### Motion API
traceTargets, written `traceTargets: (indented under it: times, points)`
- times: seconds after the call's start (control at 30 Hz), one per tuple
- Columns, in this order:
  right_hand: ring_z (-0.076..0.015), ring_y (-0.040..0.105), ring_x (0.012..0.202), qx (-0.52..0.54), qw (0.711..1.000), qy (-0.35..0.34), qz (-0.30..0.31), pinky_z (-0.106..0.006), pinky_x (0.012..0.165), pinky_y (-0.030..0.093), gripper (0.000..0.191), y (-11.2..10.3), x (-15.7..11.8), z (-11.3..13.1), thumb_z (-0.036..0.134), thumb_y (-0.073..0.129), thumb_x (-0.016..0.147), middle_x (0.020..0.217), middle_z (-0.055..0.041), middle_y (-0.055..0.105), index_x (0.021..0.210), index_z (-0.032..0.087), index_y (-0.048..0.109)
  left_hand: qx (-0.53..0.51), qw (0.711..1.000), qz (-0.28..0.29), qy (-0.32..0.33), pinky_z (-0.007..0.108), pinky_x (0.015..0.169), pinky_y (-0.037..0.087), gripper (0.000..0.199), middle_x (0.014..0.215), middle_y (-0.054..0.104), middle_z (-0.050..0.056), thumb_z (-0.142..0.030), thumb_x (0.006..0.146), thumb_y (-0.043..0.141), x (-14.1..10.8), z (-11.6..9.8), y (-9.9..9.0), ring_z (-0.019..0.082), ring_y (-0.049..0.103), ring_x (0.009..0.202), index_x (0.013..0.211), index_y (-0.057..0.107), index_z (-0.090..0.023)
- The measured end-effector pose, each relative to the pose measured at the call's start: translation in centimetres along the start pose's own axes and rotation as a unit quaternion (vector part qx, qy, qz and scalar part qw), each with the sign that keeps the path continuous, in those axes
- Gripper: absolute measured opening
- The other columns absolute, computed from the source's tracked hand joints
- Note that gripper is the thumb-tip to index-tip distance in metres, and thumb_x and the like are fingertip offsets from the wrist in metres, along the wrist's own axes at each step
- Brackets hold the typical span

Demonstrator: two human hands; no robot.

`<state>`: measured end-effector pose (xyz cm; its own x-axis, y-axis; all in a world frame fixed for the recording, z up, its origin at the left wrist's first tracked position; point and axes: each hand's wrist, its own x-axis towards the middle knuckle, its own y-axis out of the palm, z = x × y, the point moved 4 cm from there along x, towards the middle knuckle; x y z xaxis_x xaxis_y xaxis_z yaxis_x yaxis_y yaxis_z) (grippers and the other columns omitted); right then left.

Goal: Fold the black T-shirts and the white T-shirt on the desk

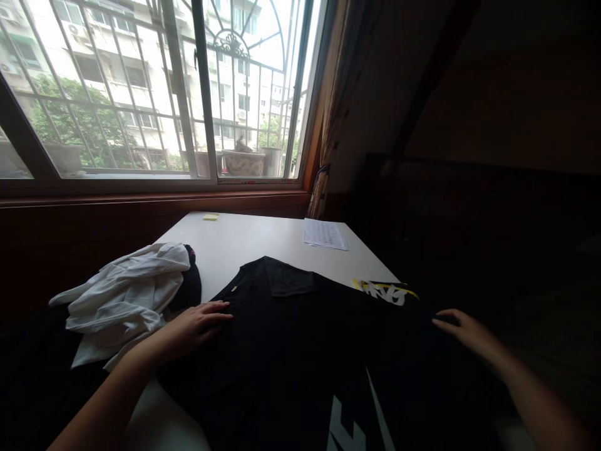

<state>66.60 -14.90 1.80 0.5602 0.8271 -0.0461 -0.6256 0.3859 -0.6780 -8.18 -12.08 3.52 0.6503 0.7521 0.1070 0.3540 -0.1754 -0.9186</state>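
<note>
A black T-shirt point(291, 338) with pale grey lettering and a yellow-and-white print is spread over the white table. Its collar lies toward the left, and one sleeve is folded over the body. My left hand point(201, 322) rests on the cloth beside the collar, fingers stretched out and flat. At the shirt's right edge, my right hand point(460, 329) has thumb and fingers pinched on the dark fabric. The lower part of the shirt runs out of view at the bottom.
A crumpled heap of white cloth point(136, 288) lies on dark fabric at the table's left. A printed sheet point(325, 234) and a yellow sticky note point(211, 217) lie on the white table point(248, 235) near its far edge. Behind stands a barred window beside a tied curtain point(323, 150).
</note>
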Motion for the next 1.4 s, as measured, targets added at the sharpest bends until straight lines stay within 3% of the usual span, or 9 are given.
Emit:
traceTargets:
  times: [0.3, 0.5, 0.63, 0.77, 0.87, 0.97, 1.1, 1.23, 1.4]
  points:
    - [-0.0298, 0.069, 0.079, -0.182, 0.977, -0.065, -0.086, -0.039, 0.069, 0.052, 0.039, 3.1, 2.3, 5.3, 0.040, 0.064, 0.077, 0.091, -0.0116, 0.073, 0.109, 0.019, 0.066, 0.029, 0.992, 0.067, -0.107, 0.050, 0.116, 0.038, 0.051, 0.162, 0.034, 0.001, -0.039, 0.094, 0.060, -0.7, -1.4, -0.8, 0.032, 0.039, 0.146, 0.145, 0.052, -0.040]
    - [-0.0338, 0.065, 0.100, -0.283, 0.941, -0.119, -0.145, -0.042, 0.075, 0.051, 0.040, 4.9, 2.2, 9.6, 0.038, 0.046, 0.093, 0.117, -0.0160, 0.067, 0.124, 0.019, 0.061, -0.022, 0.988, 0.075, -0.133, 0.047, 0.116, 0.038, 0.053, 0.158, 0.044, 0.002, -0.048, 0.091, 0.063, -1.5, -2.2, -1.7, 0.033, 0.044, 0.143, 0.143, 0.055, -0.040]
    - [-0.0362, 0.058, 0.108, -0.328, 0.919, -0.142, -0.169, -0.048, 0.083, 0.049, 0.041, 6.8, 0.9, 11.5, 0.035, 0.044, 0.095, 0.123, -0.0166, 0.063, 0.129, 0.020, 0.061, -0.053, 0.992, 0.033, -0.107, 0.037, 0.105, 0.049, 0.045, 0.133, 0.067, 0.003, -0.045, 0.094, 0.058, -1.4, -2.8, -3.1, 0.026, 0.063, 0.121, 0.138, 0.060, -0.037]
    - [-0.0387, 0.047, 0.123, -0.355, 0.885, -0.220, -0.204, -0.050, 0.096, 0.045, 0.040, 10.1, -2.2, 14.8, 0.032, 0.046, 0.093, 0.134, -0.0163, 0.055, 0.127, 0.020, 0.065, 0.009, 0.995, -0.031, -0.095, 0.035, 0.091, 0.055, 0.037, 0.111, 0.071, 0.005, -0.043, 0.096, 0.053, -0.7, -2.3, -3.4, 0.025, 0.067, 0.103, 0.129, 0.068, -0.034]
    - [-0.0343, 0.046, 0.128, -0.339, 0.882, -0.299, -0.134, -0.047, 0.106, 0.041, 0.040, 14.3, -6.1, 17.8, 0.034, 0.044, 0.094, 0.137, -0.0147, 0.054, 0.125, 0.020, 0.067, 0.062, 0.993, -0.073, -0.074, 0.039, 0.094, 0.055, 0.036, 0.112, 0.070, 0.005, -0.042, 0.097, 0.053, -0.1, -1.6, -2.7, 0.026, 0.065, 0.103, 0.130, 0.067, -0.036]
    - [-0.0305, 0.044, 0.135, -0.304, 0.886, -0.351, -0.009, -0.044, 0.114, 0.036, 0.049, 19.1, -10.9, 20.0, 0.044, 0.039, 0.097, 0.146, -0.0108, 0.051, 0.135, 0.022, 0.061, 0.087, 0.991, -0.100, -0.034, 0.045, 0.107, 0.049, 0.042, 0.142, 0.058, 0.005, -0.042, 0.099, 0.052, 0.4, -1.3, -1.4, 0.029, 0.057, 0.125, 0.141, 0.057, -0.037]
    - [-0.0305, 0.027, 0.150, -0.282, 0.887, -0.344, 0.125, -0.047, 0.123, 0.021, 0.071, 24.3, -15.6, 21.0, 0.064, 0.031, 0.098, 0.164, -0.0081, 0.031, 0.153, 0.020, 0.042, 0.097, 0.994, -0.047, -0.007, 0.055, 0.118, 0.035, 0.053, 0.163, 0.035, 0.004, -0.049, 0.101, 0.050, 0.9, -1.0, 0.9, 0.034, 0.032, 0.149, 0.152, 0.043, -0.035]
    - [-0.0277, 0.007, 0.155, -0.292, 0.879, -0.336, 0.171, -0.051, 0.125, 0.006, 0.078, 26.3, -16.5, 21.4, 0.070, 0.019, 0.098, 0.169, -0.0038, 0.014, 0.160, 0.023, 0.027, 0.088, 0.995, 0.009, -0.054, 0.063, 0.118, 0.027, 0.059, 0.164, 0.030, 0.005, -0.059, 0.100, 0.045, 1.1, -0.7, 2.3, 0.036, 0.026, 0.151, 0.154, 0.038, -0.037]
    - [-0.0241, 0.003, 0.156, -0.291, 0.866, -0.355, 0.198, -0.048, 0.125, 0.003, 0.080, 26.7, -15.1, 22.6, 0.072, 0.015, 0.098, 0.169, -0.0027, 0.009, 0.161, 0.024, 0.022, 0.084, 0.991, 0.021, -0.101, 0.062, 0.120, 0.023, 0.060, 0.165, 0.025, 0.006, -0.058, 0.099, 0.048, 0.7, -0.8, 2.1, 0.036, 0.022, 0.152, 0.154, 0.036, -0.037]
